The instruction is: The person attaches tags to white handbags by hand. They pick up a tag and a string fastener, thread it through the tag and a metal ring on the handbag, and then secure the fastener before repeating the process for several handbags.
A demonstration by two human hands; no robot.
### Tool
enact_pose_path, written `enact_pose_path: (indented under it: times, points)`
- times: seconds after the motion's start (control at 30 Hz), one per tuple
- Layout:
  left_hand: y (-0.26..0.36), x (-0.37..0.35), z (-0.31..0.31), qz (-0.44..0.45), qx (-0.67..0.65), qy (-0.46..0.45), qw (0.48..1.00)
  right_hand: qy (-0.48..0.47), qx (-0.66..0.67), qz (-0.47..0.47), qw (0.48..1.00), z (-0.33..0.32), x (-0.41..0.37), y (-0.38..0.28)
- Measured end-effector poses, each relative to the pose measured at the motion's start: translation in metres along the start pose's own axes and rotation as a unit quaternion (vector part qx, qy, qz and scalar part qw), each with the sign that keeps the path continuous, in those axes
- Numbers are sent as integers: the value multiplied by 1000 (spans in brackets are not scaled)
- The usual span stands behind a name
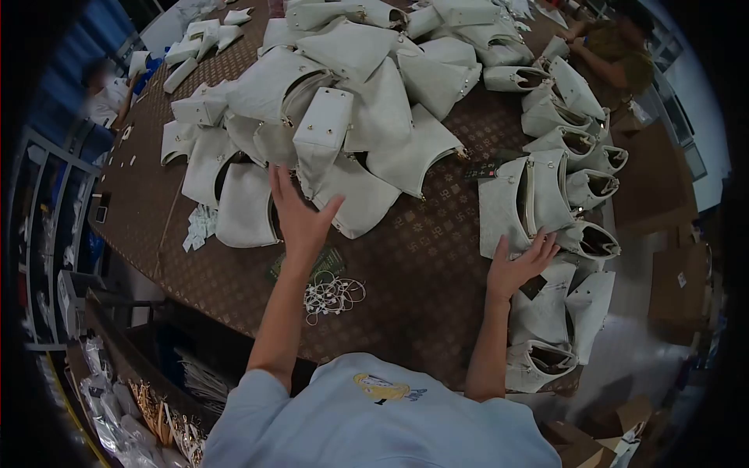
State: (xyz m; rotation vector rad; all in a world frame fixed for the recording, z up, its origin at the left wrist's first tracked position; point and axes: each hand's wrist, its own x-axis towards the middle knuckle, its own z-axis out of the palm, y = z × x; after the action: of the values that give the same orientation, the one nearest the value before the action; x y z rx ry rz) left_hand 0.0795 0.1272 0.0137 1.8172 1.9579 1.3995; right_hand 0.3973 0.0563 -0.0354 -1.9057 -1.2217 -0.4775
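Note:
My left hand [303,218] is open, thumb spread, at the front edge of a big heap of white handbags [347,51]. Its fingertips are by the base of a handbag standing on end [321,125], which has small metal studs; whether they touch is hard to tell. To its left lies another white handbag [243,207]. My right hand [521,269] has its fingers spread at the lower edge of a white handbag with a gold-coloured zip opening [524,195], near the table's right side. A small dark tag [533,287] shows beside that hand.
Several open white handbags [573,144] line the table's right edge. White strings [331,298] lie on the brown patterned table [421,288], with white paper tags [200,226] farther left. Two people sit across the table, a person [616,58] at right and another [108,93] at left. Cardboard boxes [675,288] stand right.

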Motion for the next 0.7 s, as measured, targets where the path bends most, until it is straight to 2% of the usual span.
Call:
enact_pose_path:
  times: [0.07, 0.1, 0.17, 0.2, 0.27, 0.33, 0.37, 0.4, 0.47, 0.5, 0.53, 0.57, 0.6, 0.63, 0.67, 0.7]
  points:
    - [4, 41, 20, 63, 128, 18, 990, -2, -5, -26, 1000, -1, -5, -15]
    - [5, 58, 26, 61, 127, 24, 990, -15, 8, -39, 999, -2, -8, -21]
    - [9, 81, 36, 61, 262, -62, 961, -28, 18, -52, 998, -5, -11, -26]
    - [5, 90, 39, 62, 261, -63, 961, -54, 26, -68, 996, -7, -13, -27]
    - [-16, 107, 36, 1, 166, -85, 982, -76, 36, -75, 994, -8, -17, -23]
    - [-34, 114, 17, -71, -3, -21, 997, -110, 2, -64, 992, -6, -19, -14]
    - [-41, 113, 3, -147, -104, -18, 983, -106, 3, -56, 993, -6, -18, -13]
    - [-41, 106, -15, -225, -202, -16, 953, -104, -7, -62, 993, -9, -17, -14]
    - [-37, 84, -42, -225, -346, 36, 910, -104, -17, -65, 992, -18, -18, -21]
    - [-38, 69, -50, -225, -345, 36, 910, -118, 45, -79, 989, -21, -18, -29]
    - [-39, 51, -57, -260, -440, 45, 858, -133, 107, -93, 981, -23, -21, -37]
    - [-39, 34, -62, -292, -530, 53, 794, -137, 106, -93, 980, -22, -28, -50]
    - [-31, 17, -63, -298, -527, 52, 794, -259, 360, 82, 893, -21, -37, -66]
    - [-17, -4, -62, -352, -579, 12, 736, -349, 568, 253, 701, -22, -46, -78]
    - [-6, -25, -58, -403, -624, -26, 668, -355, 561, 259, 702, -26, -46, -87]
    - [-2, -46, -51, -437, -617, -51, 653, -415, 585, 336, 610, -32, -41, -97]
